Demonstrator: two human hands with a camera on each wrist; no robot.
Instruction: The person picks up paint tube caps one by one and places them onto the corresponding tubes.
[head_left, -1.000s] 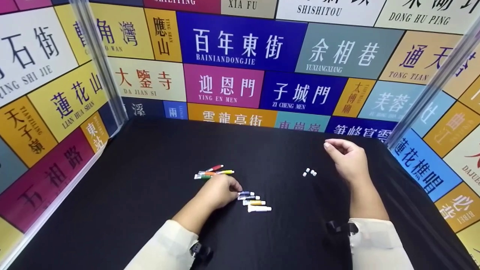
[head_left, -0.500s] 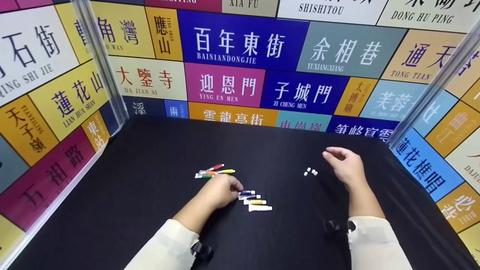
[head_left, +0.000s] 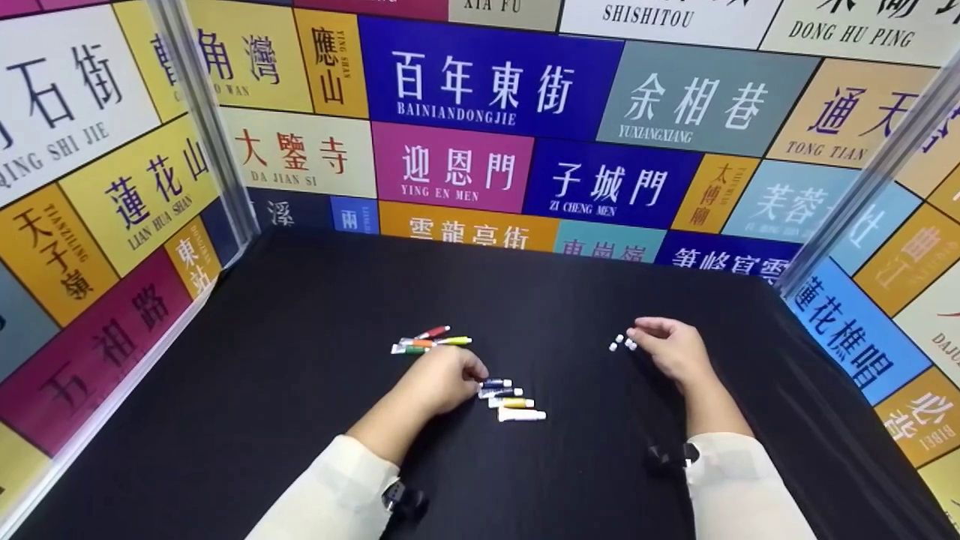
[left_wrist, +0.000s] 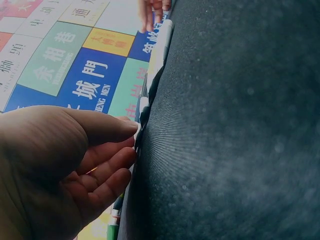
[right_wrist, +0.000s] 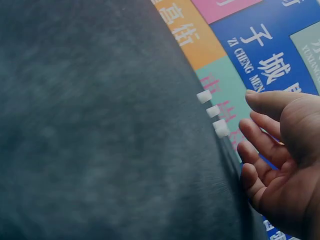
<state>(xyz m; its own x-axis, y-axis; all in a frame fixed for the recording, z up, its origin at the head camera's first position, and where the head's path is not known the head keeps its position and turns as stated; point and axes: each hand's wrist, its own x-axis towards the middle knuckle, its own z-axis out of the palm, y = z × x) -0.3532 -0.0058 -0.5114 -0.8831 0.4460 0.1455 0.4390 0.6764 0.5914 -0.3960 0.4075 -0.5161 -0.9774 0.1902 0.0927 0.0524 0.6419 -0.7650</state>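
Note:
Small white-capped paint tubes lie in a slanted row mid-table: a dark blue paint tube (head_left: 496, 383) at the far end, another dark one (head_left: 504, 392), a yellow one (head_left: 512, 403) and a white one (head_left: 521, 415) nearest. My left hand (head_left: 444, 380) pinches the uncapped end of the far dark blue tube between thumb and fingers; the left wrist view shows the thumb tip (left_wrist: 131, 128) right at it. On the right, my right hand (head_left: 671, 349) reaches over several small white blocks (head_left: 613, 347), thumb and fingers apart. In the right wrist view these blocks (right_wrist: 214, 111) sit just beyond its fingertips.
Behind my left hand lies a loose cluster of tubes: red (head_left: 433, 332), orange (head_left: 418, 343), yellow (head_left: 457, 341) and green (head_left: 409, 350). Black cloth (head_left: 315, 300) covers the table. Printed panels (head_left: 450, 176) wall it in at the back and both sides.
My right hand has come down and left, from beyond the white blocks to right beside them. My left hand has stayed at the dark blue tube.

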